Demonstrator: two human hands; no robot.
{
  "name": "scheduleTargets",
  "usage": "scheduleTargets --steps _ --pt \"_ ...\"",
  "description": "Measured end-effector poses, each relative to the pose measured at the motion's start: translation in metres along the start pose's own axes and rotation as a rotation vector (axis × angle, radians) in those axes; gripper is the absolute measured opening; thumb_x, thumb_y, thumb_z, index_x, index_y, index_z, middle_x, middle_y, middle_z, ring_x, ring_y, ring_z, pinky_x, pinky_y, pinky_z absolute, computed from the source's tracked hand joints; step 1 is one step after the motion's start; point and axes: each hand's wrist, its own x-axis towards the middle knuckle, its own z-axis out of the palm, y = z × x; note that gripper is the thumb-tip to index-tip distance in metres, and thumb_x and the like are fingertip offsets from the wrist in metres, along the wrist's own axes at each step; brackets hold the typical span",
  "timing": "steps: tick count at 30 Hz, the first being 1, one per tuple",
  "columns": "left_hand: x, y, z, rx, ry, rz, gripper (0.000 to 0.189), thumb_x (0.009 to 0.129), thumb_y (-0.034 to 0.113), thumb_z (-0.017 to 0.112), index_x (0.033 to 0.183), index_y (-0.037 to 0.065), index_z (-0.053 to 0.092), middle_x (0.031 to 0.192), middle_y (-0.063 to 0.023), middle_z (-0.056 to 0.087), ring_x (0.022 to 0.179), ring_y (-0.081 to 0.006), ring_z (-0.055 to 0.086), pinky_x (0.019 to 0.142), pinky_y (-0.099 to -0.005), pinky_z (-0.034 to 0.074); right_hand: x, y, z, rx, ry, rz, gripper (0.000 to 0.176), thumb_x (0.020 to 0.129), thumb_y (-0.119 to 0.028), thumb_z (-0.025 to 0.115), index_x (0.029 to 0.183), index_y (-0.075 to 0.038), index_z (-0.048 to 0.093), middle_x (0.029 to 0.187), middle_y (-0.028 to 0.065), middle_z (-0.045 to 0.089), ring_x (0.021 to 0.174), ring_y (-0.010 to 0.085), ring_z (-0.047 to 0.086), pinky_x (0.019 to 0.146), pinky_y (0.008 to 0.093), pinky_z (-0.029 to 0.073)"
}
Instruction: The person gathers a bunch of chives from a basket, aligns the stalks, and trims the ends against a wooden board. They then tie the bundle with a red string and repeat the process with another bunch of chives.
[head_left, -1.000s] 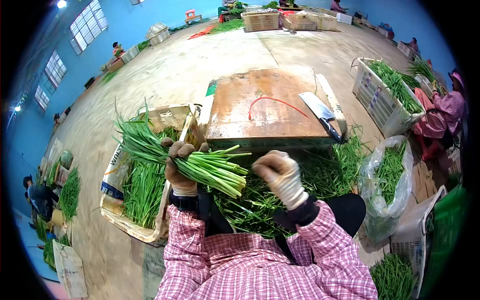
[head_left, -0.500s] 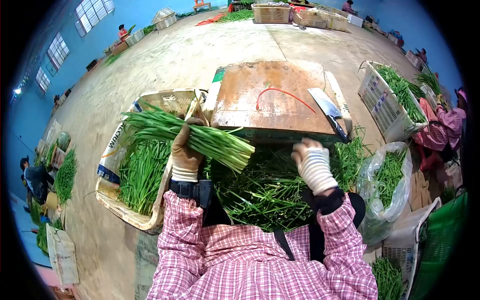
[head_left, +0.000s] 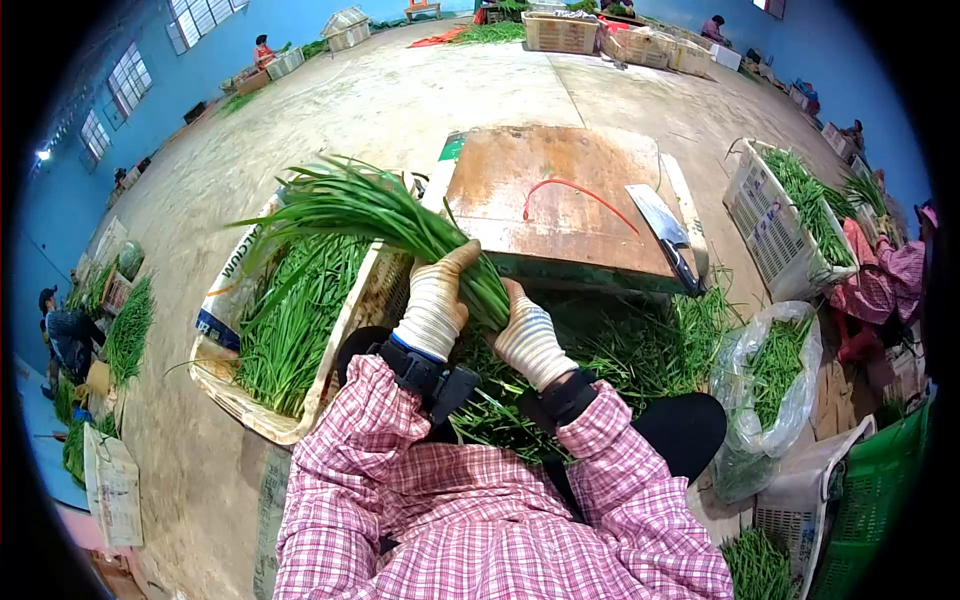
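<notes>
**Bundle aslant, stem end between the two gloved hands**

The bundle of green stalks (head_left: 398,212) is held up in front of the person, its long axis on a slant: leafy tips out to the far left, over the basket (head_left: 262,428), and stem end down to the near right, in between the hands. The left hand (head_left: 435,302) is closed round the lower part, thumb over the top. The right hand (head_left: 532,340) is at the stem end and is the nearer of the two to it, its thumb side touching the stalks — its other fingers are hidden, so I cannot tell whether it grips or only steadies.

The wooden board (head_left: 560,205) lies just beyond the hands, forward and to the right. On it are the red band (head_left: 583,188) and the knife (head_left: 660,218), which is on the right hand's side — well apart from the stalks.
</notes>
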Motion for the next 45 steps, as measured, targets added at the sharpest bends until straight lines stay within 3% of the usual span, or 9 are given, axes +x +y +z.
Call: scheduleTargets --steps 3,10,14,19,23,27,34,39,45 --pt "0.005 0.018 0.0 -0.067 -0.314 0.056 0.02 0.085 0.009 0.073 0.104 0.006 0.067 0.095 -0.0055 0.071 0.081 -0.0225 0.068 0.078 -0.0424 0.058 0.023 0.011 -0.004 0.462 -0.182 0.015 0.068 0.065 -0.011 0.079 0.126 0.001 0.051 0.104 0.0168 0.068 0.097 0.0293 0.066 0.088 0.0364 0.052" --pt "0.021 0.015 0.007 -0.064 -0.314 0.044 0.025 0.087 0.005 0.068 0.112 0.002 0.065 0.1 -0.0093 0.071 0.084 -0.0234 0.069 0.076 -0.0394 0.058 0.032 0.004 -0.005 0.805 -0.293 0.077 0.056 0.068 -0.002 0.074 0.12 -0.001 0.055 0.105 0.0046 0.064 0.093 0.0154 0.059 0.081 0.0302 0.051" --pt "0.038 0.01 -0.014 -0.231 -0.648 0.011 0.037 0.092 0.007 0.063 0.128 0.002 0.055 0.125 -0.0112 0.063 0.116 -0.0241 0.059 0.106 -0.0428 0.043 0.03 -0.01 -0.034 0.989 -0.345 0.2 0.032 0.077 -0.001 0.07 0.108 -0.001 0.061 0.091 0.0043 0.064 0.073 0.0156 0.064 0.068 0.0315 0.055" --pt "0.039 -0.021 -0.044 -0.249 -0.663 -0.155 0.052 0.093 0.043 0.064 0.131 0.009 0.055 0.12 -0.0066 0.065 0.113 -0.022 0.059 0.095 -0.0391 0.046 0.028 -0.01 -0.058 1.205 -0.451 0.332 0.032 0.076 -0.003 0.071 0.106 0.001 0.061 0.087 0.009 0.065 0.068 0.0198 0.064 0.065 0.0376 0.056" --pt "0.031 -0.039 -0.045 -0.118 -0.872 -0.205 0.07 0.084 0.056 0.068 0.134 0.008 0.053 0.12 -0.0108 0.065 0.11 -0.0272 0.061 0.096 -0.0419 0.048 0.023 -0.003 -0.057 1.029 -0.612 0.361 0.024 0.077 -0.007 0.072 0.099 0.001 0.064 0.081 0.0092 0.066 0.068 0.0195 0.065 0.061 0.0344 0.054" --pt "0.041 -0.055 -0.029 -0.136 -0.643 -0.057 0.061 0.085 0.043 0.073 0.128 0.003 0.056 0.118 -0.0123 0.065 0.106 -0.0275 0.064 0.096 -0.0414 0.05 0.029 0.002 -0.045 0.784 -0.678 0.407 0.024 0.077 -0.01 0.074 0.097 -0.001 0.065 0.081 0.0073 0.066 0.067 0.0184 0.064 0.062 0.0323 0.052" --pt "0.04 -0.058 -0.027 -0.277 -0.596 -0.133 0.044 0.088 0.018 0.068 0.127 0.0 0.056 0.118 -0.0157 0.066 0.102 -0.0249 0.066 0.093 -0.041 0.054 0.016 0.005 -0.05 0.233 -0.037 0.134 0.069 0.075 -0.046 0.082 0.118 0.002 0.056 0.104 0.0166 0.064 0.097 0.0234 0.063 0.085 0.0366 0.051" --pt "0.048 -0.067 -0.027 -0.321 -0.604 -0.093 0.044 0.087 0.017 0.069 0.125 0.0 0.058 0.116 -0.0149 0.067 0.103 -0.027 0.067 0.093 -0.0436 0.054 0.022 0.015 -0.031 0.437 0.095 0.125 0.025 0.084 -0.013 0.075 0.103 -0.001 0.064 0.099 0.0073 0.063 0.081 0.01 0.059 0.075 0.0251 0.05" --pt "0.048 -0.068 -0.039 -0.559 -0.521 -0.258 0.027 0.085 0.014 0.071 0.108 0.004 0.065 0.103 -0.0125 0.07 0.096 -0.0314 0.067 0.093 -0.0497 0.054 -0.004 0.019 -0.031 1.141 0.104 -0.052 0.01 0.095 -0.009 0.061 0.104 -0.003 0.062 0.099 0.0107 0.07 0.093 0.0175 0.066 0.084 0.0312 0.053"
